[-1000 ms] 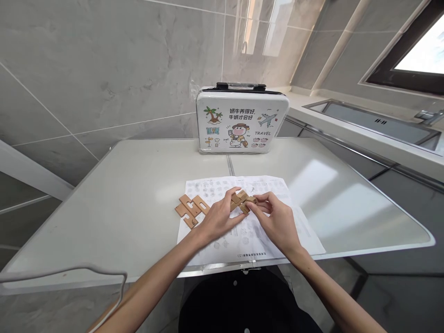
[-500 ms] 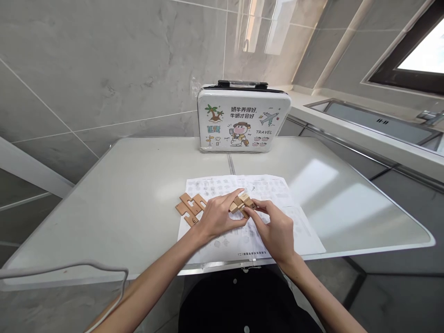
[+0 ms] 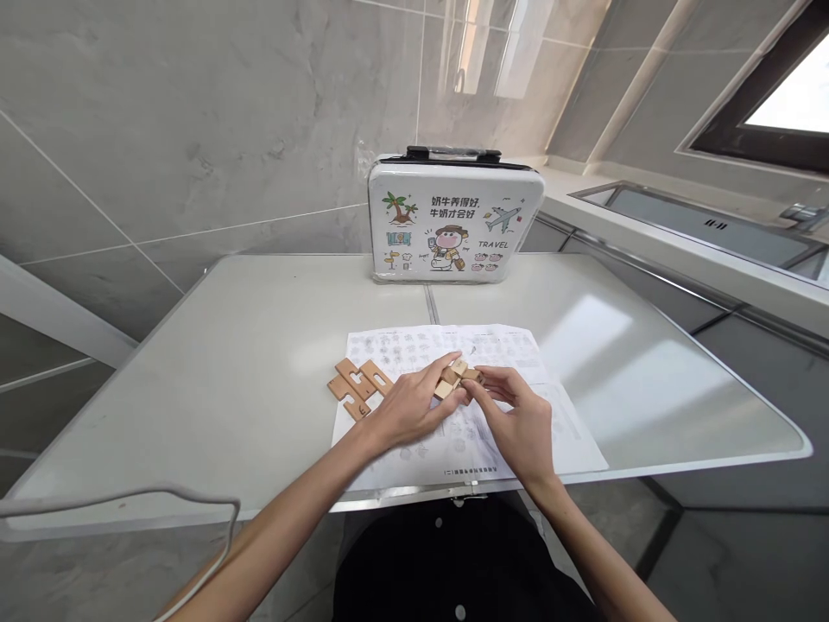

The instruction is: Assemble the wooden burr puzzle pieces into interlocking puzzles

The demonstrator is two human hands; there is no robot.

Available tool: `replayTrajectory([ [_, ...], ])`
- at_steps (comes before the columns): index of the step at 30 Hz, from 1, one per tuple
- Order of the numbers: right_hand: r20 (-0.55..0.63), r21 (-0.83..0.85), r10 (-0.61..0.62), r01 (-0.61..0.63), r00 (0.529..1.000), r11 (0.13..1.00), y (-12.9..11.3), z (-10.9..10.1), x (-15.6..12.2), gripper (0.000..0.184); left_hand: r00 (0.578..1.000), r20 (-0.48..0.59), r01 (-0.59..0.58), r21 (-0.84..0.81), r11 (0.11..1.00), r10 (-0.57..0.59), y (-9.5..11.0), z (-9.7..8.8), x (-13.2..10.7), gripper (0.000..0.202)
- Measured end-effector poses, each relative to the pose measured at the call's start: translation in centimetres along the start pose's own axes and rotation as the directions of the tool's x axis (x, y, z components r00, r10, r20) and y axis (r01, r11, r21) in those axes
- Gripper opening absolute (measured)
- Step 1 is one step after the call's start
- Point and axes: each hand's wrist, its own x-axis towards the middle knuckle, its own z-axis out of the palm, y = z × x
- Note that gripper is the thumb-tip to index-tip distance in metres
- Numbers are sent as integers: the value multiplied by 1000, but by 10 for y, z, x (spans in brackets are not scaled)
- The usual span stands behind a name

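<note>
A small cluster of interlocking wooden puzzle pieces (image 3: 449,385) is held between my two hands above the printed sheet. My left hand (image 3: 409,403) is closed on its left side, thumb below and fingers above. From the right, my right hand (image 3: 518,416) pinches a wooden piece (image 3: 475,377) at the cluster's right end; the fingers hide part of it. Beside my left hand lie several flat, notched wooden pieces (image 3: 353,383), some with dark marks, partly on the paper's left edge.
Printed paper sheets (image 3: 557,432) with small diagrams lie under my hands on the pale folding table (image 3: 259,363). A white cartoon-printed case (image 3: 457,225) stands upright at the back. At right is a counter with a sink (image 3: 705,225). A grey cable (image 3: 161,492) crosses the left front.
The wooden cluster has turned slightly in my hands, showing different faces. My right fingers have shifted a little on the right-end piece. The loose pieces stay put.
</note>
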Motion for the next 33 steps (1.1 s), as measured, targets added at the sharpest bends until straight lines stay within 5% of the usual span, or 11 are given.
replayTrajectory([
  [9, -11, -52, -101, 101, 995, 994, -4, 6, -4, 25, 983, -148, 108, -10, 994, -108, -2, 5, 1, 40],
  [22, -113, -43, -85, 80, 990, 996, -5, 18, -7, 24, 977, -171, 106, -113, 988, -125, 1, 6, 3, 35],
  [33, -91, -209, -165, 143, 982, 967, -4, 20, -17, 21, 961, -276, 45, 227, 973, 20, -8, 15, 3, 36],
])
